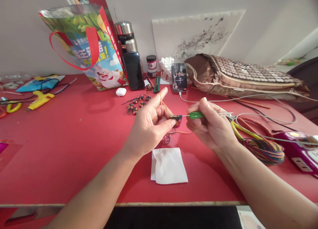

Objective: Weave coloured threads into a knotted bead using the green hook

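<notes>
My left hand (pixel 150 124) pinches a small multicoloured knotted cord piece (pixel 177 121) between thumb and fingers, with an orange cord (pixel 161 101) looped over the raised forefinger. My right hand (pixel 210 124) is closed round a green-handled hook tool (pixel 196 115), whose metal tip points left into the knotted piece. Loose coloured cord ends (pixel 167 138) trail onto the red table (pixel 74 149) below the hands. A white folded tissue (pixel 169 165) lies just in front of them.
Several finished knotted beads (pixel 136 104) lie behind the hands. A phone (pixel 179 77) stands charging, a dark phone (pixel 133 70) leans on a printed bag (pixel 94 47). A cord bundle (pixel 263 150), scissors (pixel 238 123), purple device (pixel 298 149), glue gun (pixel 41 100) and cushion (pixel 243 76) surround.
</notes>
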Demonstrator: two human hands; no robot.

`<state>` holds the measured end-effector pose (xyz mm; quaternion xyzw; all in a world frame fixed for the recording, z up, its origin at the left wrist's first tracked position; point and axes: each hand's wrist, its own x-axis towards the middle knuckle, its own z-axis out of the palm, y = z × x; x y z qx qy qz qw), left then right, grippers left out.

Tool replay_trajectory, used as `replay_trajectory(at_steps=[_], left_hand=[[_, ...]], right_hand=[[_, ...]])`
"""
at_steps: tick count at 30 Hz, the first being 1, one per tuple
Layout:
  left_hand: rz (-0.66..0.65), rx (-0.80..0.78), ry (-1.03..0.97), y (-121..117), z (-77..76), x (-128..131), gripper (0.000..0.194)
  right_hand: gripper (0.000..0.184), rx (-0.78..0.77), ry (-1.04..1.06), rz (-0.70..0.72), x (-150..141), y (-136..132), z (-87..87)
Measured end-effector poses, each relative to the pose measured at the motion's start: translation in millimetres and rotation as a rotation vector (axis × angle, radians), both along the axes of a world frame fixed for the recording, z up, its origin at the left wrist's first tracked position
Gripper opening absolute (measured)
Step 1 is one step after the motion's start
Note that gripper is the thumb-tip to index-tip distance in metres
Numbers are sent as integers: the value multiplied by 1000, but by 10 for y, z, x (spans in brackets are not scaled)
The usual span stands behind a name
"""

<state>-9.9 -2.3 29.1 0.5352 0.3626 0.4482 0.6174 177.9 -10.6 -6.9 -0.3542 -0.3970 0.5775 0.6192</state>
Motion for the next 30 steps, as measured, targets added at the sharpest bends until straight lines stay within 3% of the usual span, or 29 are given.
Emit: replay_trajectory(at_steps=[9, 14, 19, 30], left_hand=[[-66, -91, -80, 12, -54, 18, 93], [-135, -70, -103, 25, -43, -23, 85], [-175, -9, -20, 7, -18, -36, 86], [-152, 17, 1, 7, -18, -45, 72]], right_hand=[[48, 18, 47, 11, -193, -99, 21], [55, -73, 143, 207, -75, 0, -42], [53, -92, 149, 276, 97, 88, -85], [57, -101, 51, 148, 130, 64, -16]])
